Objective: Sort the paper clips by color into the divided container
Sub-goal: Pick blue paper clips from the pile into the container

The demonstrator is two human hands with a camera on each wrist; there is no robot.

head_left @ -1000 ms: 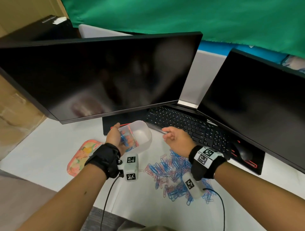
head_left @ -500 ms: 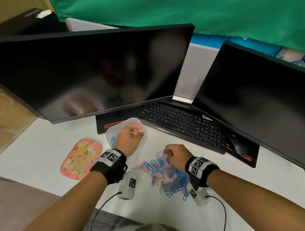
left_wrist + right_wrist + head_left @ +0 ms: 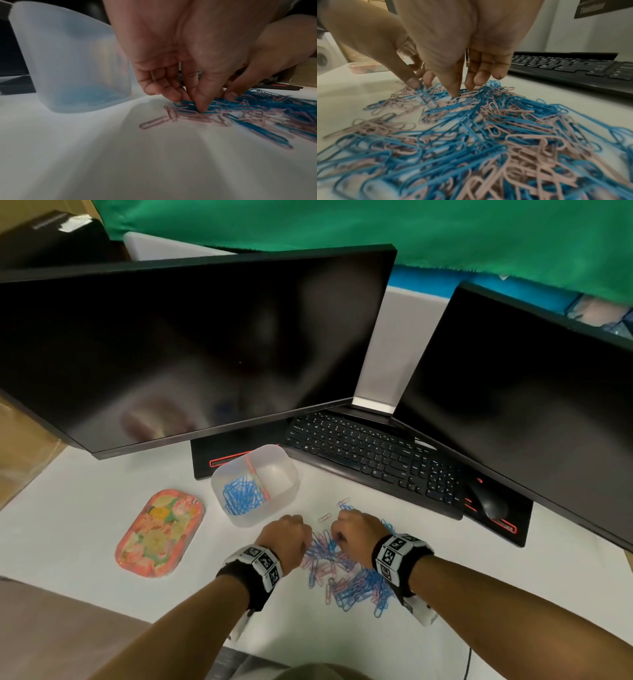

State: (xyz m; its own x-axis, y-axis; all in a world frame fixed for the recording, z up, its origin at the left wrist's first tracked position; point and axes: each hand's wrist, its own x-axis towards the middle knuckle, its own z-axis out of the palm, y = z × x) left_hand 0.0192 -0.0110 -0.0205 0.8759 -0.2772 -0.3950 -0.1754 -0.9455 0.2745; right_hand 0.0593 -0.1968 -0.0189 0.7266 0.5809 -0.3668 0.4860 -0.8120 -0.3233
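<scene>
Both hands work the mixed pile of blue and pink paper clips (image 3: 346, 570) on the white desk: the left hand (image 3: 286, 537) and right hand (image 3: 356, 530) have fingertips down among the clips, but whether either has pinched one cannot be told. The divided container (image 3: 274, 508) stands just beyond, blue clips in its left compartment. Next, tangled clips need separating. A keyboard (image 3: 373, 453) and a floral tray (image 3: 159, 534) sit nearby, not obstructing.
</scene>
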